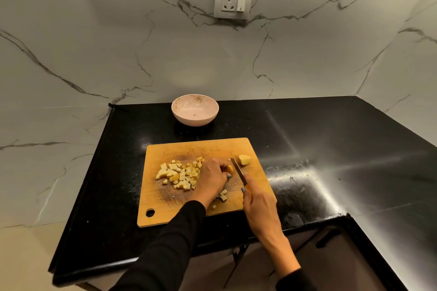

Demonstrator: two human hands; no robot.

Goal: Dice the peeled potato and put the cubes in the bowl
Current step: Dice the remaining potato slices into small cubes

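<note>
A wooden cutting board (165,205) lies on the black counter. A pile of potato cubes (179,173) sits on its left half, and a few more cubes (223,195) lie near my wrist. My left hand (211,178) holds a potato piece (229,169) down with curled fingers. My right hand (257,205) grips a knife (238,170), its blade lying just right of that piece. An uncut potato chunk (244,159) rests at the board's far right. The pink bowl (195,110) stands behind the board, apparently with no cubes in it.
The black counter (331,149) stretches right of the board and meets marble walls at the back and right. A wall socket (233,0) is above the bowl. The counter's front edge runs just below the board.
</note>
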